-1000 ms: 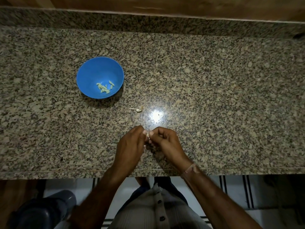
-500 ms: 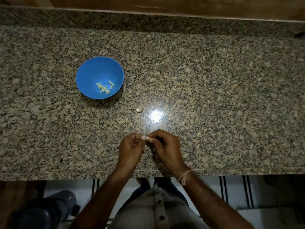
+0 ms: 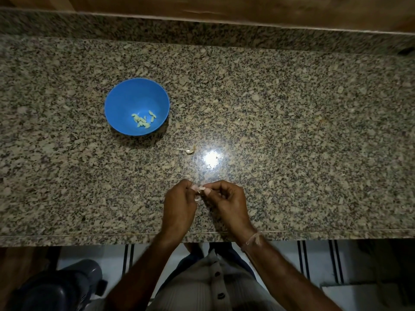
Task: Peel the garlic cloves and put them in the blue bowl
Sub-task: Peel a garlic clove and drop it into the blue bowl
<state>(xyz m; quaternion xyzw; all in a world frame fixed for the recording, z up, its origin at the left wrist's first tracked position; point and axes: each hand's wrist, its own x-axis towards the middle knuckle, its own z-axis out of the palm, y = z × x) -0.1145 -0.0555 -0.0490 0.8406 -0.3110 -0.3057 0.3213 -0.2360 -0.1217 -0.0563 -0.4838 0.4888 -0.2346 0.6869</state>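
Left hand (image 3: 179, 205) and right hand (image 3: 226, 203) are meeting fingertip to fingertip above the near part of the worktop (image 3: 292, 131). Both grips are pinching one small pale garlic clove (image 3: 199, 191), thumbs and forefingers curled on it from either side. The clove is mostly hiding behind the nails, so I can't tell how much skin is on it. The remaining fingers of both hands are curling in toward the palms. A thin thread band (image 3: 253, 239) is sitting on the right wrist, right at the worktop's front edge.

Just beyond the hands, a bright light reflection (image 3: 211, 158) is showing on the speckled granite. Next to it on the left, a small garlic scrap with a thin stem (image 3: 187, 150) is lying flat, apart from everything else.

Further out and left, the blue bowl (image 3: 125, 102) is sitting upright on the worktop, well apart from the hands. It's holding a small cluster of peeled cloves (image 3: 143, 121) on the near-right side of its bottom.

A wooden surface (image 3: 224, 10) is running along behind the granite upstand. Below the front edge, a buttoned ribbed shirt (image 3: 215, 286) is showing, with a dark rounded object (image 3: 58, 286) at the lower left.
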